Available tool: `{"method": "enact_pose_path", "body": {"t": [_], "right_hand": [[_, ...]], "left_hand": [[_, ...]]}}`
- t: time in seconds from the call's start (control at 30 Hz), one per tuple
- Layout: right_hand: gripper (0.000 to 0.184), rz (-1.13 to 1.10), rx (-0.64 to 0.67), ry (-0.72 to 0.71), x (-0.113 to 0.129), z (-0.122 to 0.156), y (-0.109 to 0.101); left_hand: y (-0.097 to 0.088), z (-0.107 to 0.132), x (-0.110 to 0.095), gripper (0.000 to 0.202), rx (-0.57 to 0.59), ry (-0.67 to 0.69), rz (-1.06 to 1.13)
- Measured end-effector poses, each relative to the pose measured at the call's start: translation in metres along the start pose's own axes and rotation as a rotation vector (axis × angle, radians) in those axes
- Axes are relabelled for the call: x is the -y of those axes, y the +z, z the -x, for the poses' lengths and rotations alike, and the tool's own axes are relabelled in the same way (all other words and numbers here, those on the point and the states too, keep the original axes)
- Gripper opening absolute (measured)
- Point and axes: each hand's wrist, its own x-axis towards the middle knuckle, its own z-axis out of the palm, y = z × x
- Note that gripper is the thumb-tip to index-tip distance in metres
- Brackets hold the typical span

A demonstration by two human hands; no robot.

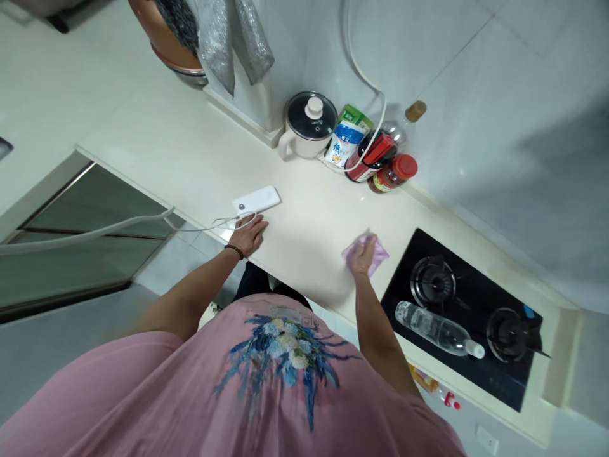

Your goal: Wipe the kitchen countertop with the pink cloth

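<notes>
My right hand (363, 255) presses a purple cloth (379, 255) onto the pale countertop (314, 231), left of the black gas stove. The cloth's edges stick out around my fingers, which partly cover it. Over at the front edge of the counter, my left hand (249, 236) lies with its fingers stretched out, holding nothing. Just beyond those fingertips is a flat white device (257, 200); whether it is a phone or a power bank I cannot tell. A thin white cable (200, 228) loops beside it and runs close to my left fingers.
Along the wall stand a lidded pot (307, 136), a blue-and-white packet (346, 143), a red-capped jar (394, 174) and bottles. A white cord (353, 54) hangs over them. The gas stove (469, 317) at the right bears a clear plastic bottle (435, 328) lying on its side.
</notes>
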Motion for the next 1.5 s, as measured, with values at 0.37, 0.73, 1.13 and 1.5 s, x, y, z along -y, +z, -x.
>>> {"method": "enact_pose_path", "body": {"t": [0.37, 0.73, 1.13, 1.5], "right_hand": [[0.060, 0.304, 0.553, -0.435, 0.025, 0.140, 0.008], [0.066, 0.456, 0.244, 0.076, 0.070, -0.027, 0.018], [0.059, 0.431, 0.586, -0.654, 0.077, 0.113, 0.032], [0.066, 0.440, 0.031, 0.106, 0.053, -0.071, 0.021]], "left_hand": [[0.002, 0.000, 0.001, 0.052, -0.004, -0.006, 0.028], [-0.001, 0.000, -0.001, 0.050, 0.007, -0.009, 0.034], [-0.005, 0.000, -0.006, 0.051, 0.006, 0.014, 0.041], [0.000, 0.003, -0.003, 0.052, -0.027, 0.044, 0.059]]}}
